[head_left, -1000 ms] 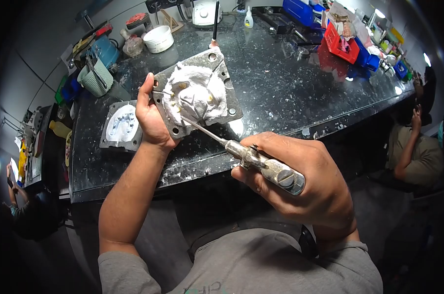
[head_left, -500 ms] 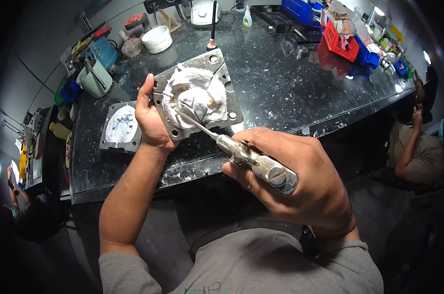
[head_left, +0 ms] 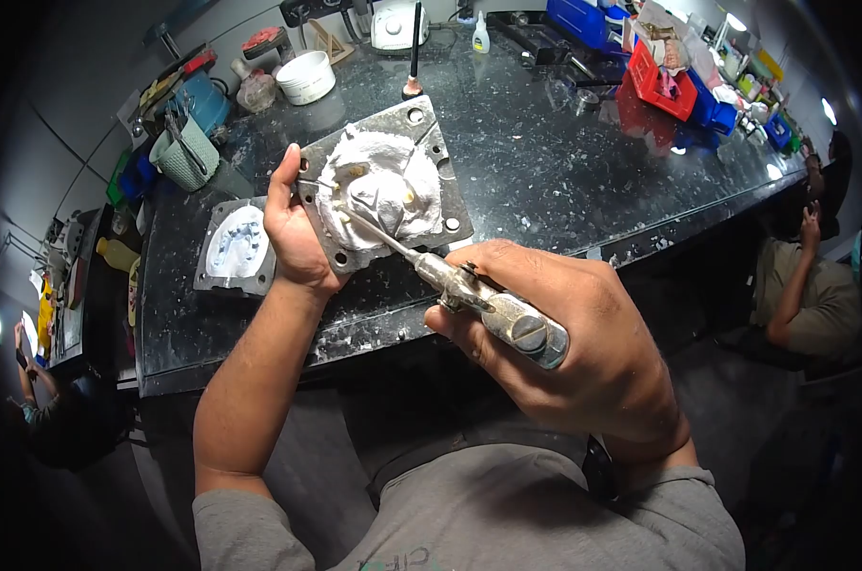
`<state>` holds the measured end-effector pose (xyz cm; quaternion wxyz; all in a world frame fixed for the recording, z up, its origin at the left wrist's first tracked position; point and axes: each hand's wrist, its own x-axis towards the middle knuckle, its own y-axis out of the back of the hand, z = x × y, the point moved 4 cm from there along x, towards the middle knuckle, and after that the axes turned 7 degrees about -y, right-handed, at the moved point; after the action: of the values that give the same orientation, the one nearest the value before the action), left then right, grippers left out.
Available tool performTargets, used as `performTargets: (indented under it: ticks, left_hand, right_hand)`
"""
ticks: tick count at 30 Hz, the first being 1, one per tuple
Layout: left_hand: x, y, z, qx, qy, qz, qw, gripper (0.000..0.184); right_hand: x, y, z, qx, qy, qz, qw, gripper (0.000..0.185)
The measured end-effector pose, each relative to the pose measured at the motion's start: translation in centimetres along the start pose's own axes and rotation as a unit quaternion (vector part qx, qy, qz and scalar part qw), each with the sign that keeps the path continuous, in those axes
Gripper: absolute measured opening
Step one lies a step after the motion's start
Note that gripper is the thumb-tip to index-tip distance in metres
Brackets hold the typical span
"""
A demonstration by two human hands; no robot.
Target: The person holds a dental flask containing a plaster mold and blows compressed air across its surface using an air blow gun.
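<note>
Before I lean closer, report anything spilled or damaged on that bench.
White crumbs litter the glossy black benchtop, notably along its front edge: likely spillage, perhaps from the white plaster-like filling in the square grey metal-looking plate held by the left hand. Nothing looks clearly damaged.

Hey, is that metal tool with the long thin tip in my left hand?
No, the right hand grips the metal tool, while the left hand holds the square plate.
</note>
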<state>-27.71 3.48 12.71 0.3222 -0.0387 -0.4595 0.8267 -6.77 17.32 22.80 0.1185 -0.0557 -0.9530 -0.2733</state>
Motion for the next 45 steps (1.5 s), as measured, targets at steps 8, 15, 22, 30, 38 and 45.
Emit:
performTargets:
  ticks: [8, 15, 22, 30, 38, 45]
  left_hand:
    - [-0.1, -0.6, -0.1, -0.013, 0.016, -0.031, 0.999, 0.062]
    - [0.3, 0.7, -0.2, 0.044, -0.028, 0.026, 0.998, 0.062]
    - [0.1, 0.1, -0.2, 0.009, 0.006, 0.016, 1.0, 0.067]
    - [0.1, -0.3, -0.3, -0.012, 0.018, 0.02, 1.0, 0.072]
    - [0.2, -0.1, -0.2, 0.009, 0.004, 0.018, 1.0, 0.069]
    - [0.4, 0.6, 0.0, 0.047, -0.052, 0.041, 0.997, 0.062]
  right_hand:
    - [-0.1, 0.0, 0.1, -0.01, 0.004, 0.009, 1.0, 0.027]
    - [0.3, -0.3, -0.1, -0.039, 0.021, 0.017, 0.999, 0.023]
    - [0.7, -0.8, -0.2, -0.034, 0.016, 0.011, 0.999, 0.023]
    - [1.0, -1.0, -0.5, -0.04, 0.006, 0.013, 0.999, 0.021]
    - [0.9, -0.3, -0.7, -0.036, -0.013, 0.026, 0.999, 0.022]
    - [0.8, 0.0, -0.8, -0.048, 0.003, 0.039, 0.998, 0.02]
